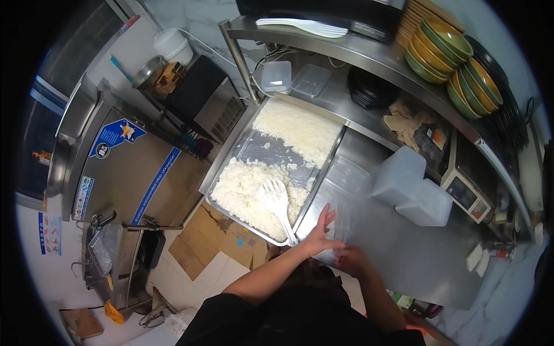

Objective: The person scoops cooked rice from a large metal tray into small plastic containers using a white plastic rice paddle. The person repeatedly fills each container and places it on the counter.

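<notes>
A large metal tray [210,200] holds white cooked rice [242,186], spread in two areas with bare metal between them. On the nearer rice lies a white slotted plastic serving spoon [276,203], its handle over the tray's near corner. My left hand [321,235], fingers spread, is just right of that corner, against a blurred clear plastic container [342,220]. My right hand [349,259] is beside it at the counter's near edge, fingers curled on the container's near end; blur hides the exact contact. A clear plastic container [347,175] rests flat on the steel counter farther back.
Stacked translucent containers [400,175] and a digital scale [466,194] stand at the right. A steel shelf [368,52] spans the back, with bowls [437,49] and a large white fork [303,27] on top. A steel cabinet [130,173] is at left; flattened cardboard [207,242] covers some floor.
</notes>
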Demonstrator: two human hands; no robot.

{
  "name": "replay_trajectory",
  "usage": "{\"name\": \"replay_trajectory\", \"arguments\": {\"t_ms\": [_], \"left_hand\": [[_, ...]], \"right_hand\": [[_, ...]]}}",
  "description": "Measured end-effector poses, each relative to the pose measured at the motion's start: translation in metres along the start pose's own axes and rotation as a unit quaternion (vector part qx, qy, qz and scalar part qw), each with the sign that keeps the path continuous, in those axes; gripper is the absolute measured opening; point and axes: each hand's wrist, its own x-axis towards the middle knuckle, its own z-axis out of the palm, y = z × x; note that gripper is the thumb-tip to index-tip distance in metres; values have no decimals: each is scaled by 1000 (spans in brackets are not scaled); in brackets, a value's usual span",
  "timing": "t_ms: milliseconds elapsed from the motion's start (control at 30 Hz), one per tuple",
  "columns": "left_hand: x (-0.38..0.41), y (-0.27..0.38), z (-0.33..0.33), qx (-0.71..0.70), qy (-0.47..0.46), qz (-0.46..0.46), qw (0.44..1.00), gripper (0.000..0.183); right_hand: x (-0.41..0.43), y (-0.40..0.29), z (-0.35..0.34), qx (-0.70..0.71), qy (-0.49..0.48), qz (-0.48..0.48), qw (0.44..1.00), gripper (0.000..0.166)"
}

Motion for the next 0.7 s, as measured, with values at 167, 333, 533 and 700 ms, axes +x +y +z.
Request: {"name": "replay_trajectory", "arguments": {"t_ms": [167, 333, 533, 700], "left_hand": [[-33, 87, -55, 182, -55, 78, 979, 135], [-55, 95, -155, 73, 88, 168, 979, 126], [-115, 96, -306, -111, 339, 97, 929, 113], [-142, 87, -379, -185, 416, 48, 889, 103]], "right_hand": [[9, -9, 100, -308, -77, -221, 922, 26], [49, -11, 178, -375, 84, -99, 918, 45], [83, 2, 205, -701, 182, -224, 652, 52], [76, -24, 220, -694, 216, -190, 660, 33]]}}
